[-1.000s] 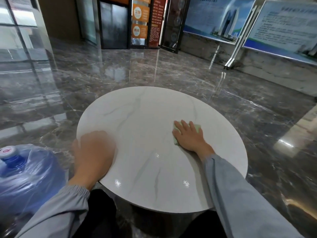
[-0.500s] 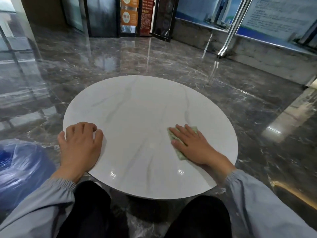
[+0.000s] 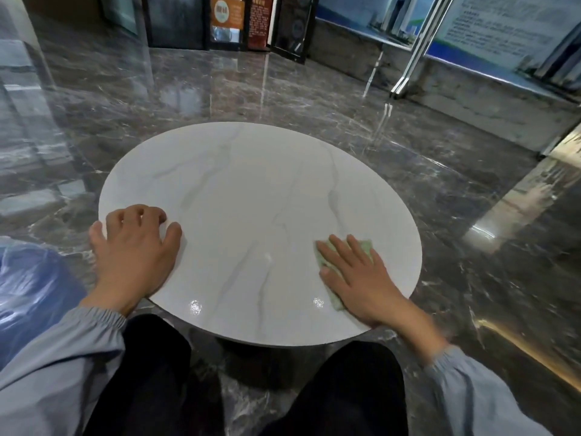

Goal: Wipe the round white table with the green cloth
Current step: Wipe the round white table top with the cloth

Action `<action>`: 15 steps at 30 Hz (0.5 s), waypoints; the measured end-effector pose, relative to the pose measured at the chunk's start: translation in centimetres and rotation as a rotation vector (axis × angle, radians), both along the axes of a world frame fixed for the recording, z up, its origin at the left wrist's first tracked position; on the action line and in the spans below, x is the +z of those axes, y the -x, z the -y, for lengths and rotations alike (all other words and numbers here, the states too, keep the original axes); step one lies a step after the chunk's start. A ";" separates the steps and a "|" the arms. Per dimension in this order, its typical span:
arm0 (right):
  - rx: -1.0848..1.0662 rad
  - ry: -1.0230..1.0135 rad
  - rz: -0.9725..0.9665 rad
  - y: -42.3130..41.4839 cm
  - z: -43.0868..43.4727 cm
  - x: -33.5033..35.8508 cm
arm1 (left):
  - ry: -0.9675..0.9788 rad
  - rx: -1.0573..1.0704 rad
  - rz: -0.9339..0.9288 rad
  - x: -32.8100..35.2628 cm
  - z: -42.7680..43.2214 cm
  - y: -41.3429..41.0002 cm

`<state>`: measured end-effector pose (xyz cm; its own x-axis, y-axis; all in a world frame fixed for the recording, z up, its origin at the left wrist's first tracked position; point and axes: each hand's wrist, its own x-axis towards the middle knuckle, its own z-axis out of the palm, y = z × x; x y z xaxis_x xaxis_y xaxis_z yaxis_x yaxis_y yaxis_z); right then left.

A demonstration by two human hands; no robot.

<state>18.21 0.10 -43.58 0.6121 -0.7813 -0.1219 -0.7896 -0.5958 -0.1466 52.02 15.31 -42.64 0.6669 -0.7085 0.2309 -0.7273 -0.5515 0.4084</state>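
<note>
The round white table [image 3: 251, 196] with faint grey veins stands low in front of my knees. My right hand [image 3: 358, 278] lies flat with straight fingers on the green cloth [image 3: 364, 247], pressing it onto the table near the right front edge. Only the cloth's far corner and left border show around the fingers. My left hand [image 3: 132, 256] rests on the table's left edge, fingers bent over the top, holding nothing.
A blue water bottle in clear wrap [image 3: 28, 294] stands on the floor at the left. Glossy dark marble floor [image 3: 314, 99] surrounds the table. Display boards [image 3: 490, 29] and dark doors line the far wall. My black-trousered knees sit under the near edge.
My right hand has drawn the cloth from the table's middle right toward the near right edge. The left hand stays on the left edge. My view has dipped down.
</note>
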 end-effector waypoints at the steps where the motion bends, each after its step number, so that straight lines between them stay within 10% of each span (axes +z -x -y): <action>1: 0.077 0.006 0.021 -0.9 -3.2 -0.3 | 0.005 0.000 0.000 -0.1 0.0 -0.1; 7: 0.210 0.049 0.033 -2.8 -10.8 0.0 | -0.009 -0.021 0.009 -0.4 0.0 -0.2; 15: -0.038 -0.003 0.022 4.1 0.3 -0.2 | 0.011 -0.019 0.038 -1.3 0.2 -0.6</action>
